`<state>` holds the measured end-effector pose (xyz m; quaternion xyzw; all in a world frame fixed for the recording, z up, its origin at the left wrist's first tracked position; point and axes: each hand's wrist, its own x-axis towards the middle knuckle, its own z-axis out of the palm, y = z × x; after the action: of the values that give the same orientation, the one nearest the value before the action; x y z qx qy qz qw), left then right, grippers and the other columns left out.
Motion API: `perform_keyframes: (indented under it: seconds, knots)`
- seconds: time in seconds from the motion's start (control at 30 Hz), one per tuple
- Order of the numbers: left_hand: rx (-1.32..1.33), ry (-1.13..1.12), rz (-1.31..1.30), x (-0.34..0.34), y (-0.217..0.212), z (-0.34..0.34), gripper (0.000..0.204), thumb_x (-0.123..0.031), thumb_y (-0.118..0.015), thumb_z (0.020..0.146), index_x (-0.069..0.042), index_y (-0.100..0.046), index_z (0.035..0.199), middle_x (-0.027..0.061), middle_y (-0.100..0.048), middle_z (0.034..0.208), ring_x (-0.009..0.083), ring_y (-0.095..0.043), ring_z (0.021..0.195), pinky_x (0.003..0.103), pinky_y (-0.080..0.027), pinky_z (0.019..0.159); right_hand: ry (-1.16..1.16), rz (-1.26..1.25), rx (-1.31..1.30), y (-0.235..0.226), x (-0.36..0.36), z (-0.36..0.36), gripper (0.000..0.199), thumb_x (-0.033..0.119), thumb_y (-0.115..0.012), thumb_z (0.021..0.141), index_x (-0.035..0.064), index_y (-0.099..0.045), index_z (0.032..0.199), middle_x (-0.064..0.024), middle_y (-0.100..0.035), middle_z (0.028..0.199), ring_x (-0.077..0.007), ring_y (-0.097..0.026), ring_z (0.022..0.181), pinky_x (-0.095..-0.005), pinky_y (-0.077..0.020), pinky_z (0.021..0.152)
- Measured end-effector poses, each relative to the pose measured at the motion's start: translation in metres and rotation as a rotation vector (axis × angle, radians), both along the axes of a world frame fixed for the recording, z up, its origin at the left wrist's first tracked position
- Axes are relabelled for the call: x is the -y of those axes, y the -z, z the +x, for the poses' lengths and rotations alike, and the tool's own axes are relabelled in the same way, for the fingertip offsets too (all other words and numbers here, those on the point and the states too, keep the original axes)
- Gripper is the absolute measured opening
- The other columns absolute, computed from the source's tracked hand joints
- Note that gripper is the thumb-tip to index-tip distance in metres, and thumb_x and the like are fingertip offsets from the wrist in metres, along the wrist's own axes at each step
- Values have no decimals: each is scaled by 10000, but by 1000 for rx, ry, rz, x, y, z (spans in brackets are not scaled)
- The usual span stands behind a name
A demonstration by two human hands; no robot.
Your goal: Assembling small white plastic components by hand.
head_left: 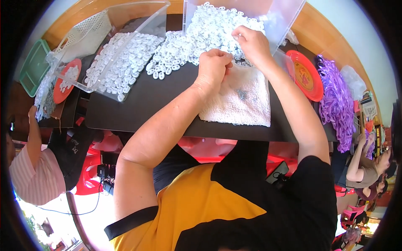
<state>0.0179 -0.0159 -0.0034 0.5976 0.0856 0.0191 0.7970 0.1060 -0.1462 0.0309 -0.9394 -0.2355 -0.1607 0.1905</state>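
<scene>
My left hand (212,67) is closed above the far left part of a white towel (234,102), and its fingertips hide whatever they may hold. Farther right and a little higher, my right hand (253,45) pinches at the edge of the heap; something small and pale seems to be at its fingertips, too small to name. A large heap of small white oval plastic pieces with holes (213,27) lies just beyond both hands, partly in a clear plastic bin (282,21). Several tiny dark bluish bits (241,94) rest on the towel.
More white pieces fill a tilted clear bin (125,50) at left. Beyond it are a white basket (83,35), green tray (34,67) and red plate (67,81). At right lie another red plate (307,77) and purple straps (335,100). Other people sit at both sides.
</scene>
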Motion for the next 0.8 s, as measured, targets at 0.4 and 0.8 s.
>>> perform_keyframes:
  seconds: [0.4, 0.8]
  knots:
    - [-40, 28, -67, -2, -3, 1, 74, -75, -633, 840, -4, -614, 844, 37, -569, 648, 112, -474, 484, 260, -330, 390, -27, -260, 168, 22, -14, 61, 213, 134, -627, 808, 201, -643, 1010, -60, -658, 966, -296, -642, 889, -436, -500, 740]
    - [0, 13, -76, -1, 2, 3, 75, -55, -638, 818, 15, -615, 833, 57, -577, 659, 126, -497, 493, 256, -356, 406, -34, 89, 198, 26, 9, 42, 148, 127, -609, 808, 112, -631, 953, -83, -668, 728, -257, -642, 671, -368, -479, 583]
